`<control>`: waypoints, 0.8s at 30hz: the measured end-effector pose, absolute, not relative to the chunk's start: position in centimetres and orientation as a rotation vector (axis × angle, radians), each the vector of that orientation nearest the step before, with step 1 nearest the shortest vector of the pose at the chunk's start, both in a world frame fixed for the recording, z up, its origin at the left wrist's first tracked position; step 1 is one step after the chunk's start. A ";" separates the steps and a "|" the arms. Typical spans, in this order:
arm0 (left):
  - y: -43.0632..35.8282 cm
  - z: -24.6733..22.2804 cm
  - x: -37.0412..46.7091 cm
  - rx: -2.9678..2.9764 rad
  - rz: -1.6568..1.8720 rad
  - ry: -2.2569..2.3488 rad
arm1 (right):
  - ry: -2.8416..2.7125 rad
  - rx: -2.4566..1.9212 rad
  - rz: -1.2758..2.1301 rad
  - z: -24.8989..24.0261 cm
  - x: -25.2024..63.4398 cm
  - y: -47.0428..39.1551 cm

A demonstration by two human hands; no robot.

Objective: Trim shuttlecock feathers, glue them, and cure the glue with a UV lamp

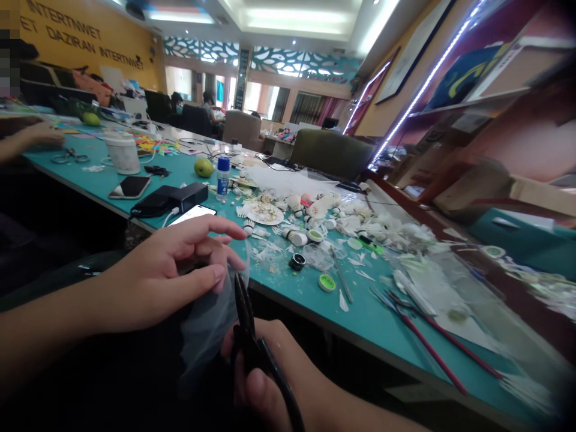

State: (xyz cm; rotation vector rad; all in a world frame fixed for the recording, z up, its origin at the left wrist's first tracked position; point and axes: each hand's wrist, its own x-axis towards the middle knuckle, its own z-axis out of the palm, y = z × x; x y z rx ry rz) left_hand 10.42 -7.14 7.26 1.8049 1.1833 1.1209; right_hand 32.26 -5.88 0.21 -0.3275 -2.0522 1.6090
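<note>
My left hand is raised at the table's near edge, its index finger stretched forward and its thumb bent in against the other fingers. A thin, translucent plastic sheet hangs from those fingers over my dark lap; the exact grip on it is hidden. My right hand, lower down, is wrapped round black scissors. Their blades point up, close to the left fingertips and the sheet's edge, and look closed together. Nearest on the table are a black ring-shaped roll and a green round lid.
Shuttlecocks and loose feathers are heaped across the teal table. A paper plate, glue bottle, green fruit, phone and white cup stand farther left. Red-handled tools lie right. Another person's hand rests far left.
</note>
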 end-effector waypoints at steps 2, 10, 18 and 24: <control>-6.9 7.0 10.1 1.807 1.113 1.115 | -2.051 -0.315 1.596 0.0 32.3 -5.9; -6.5 6.9 9.9 1.771 1.077 1.033 | -2.055 -0.296 1.583 -0.1 32.7 -5.9; -6.9 7.9 9.8 1.883 0.968 1.425 | -2.059 -0.347 1.539 -0.6 32.9 -5.9; -6.9 8.3 9.5 1.996 0.844 1.462 | -2.112 -0.456 1.554 -0.8 33.1 -6.0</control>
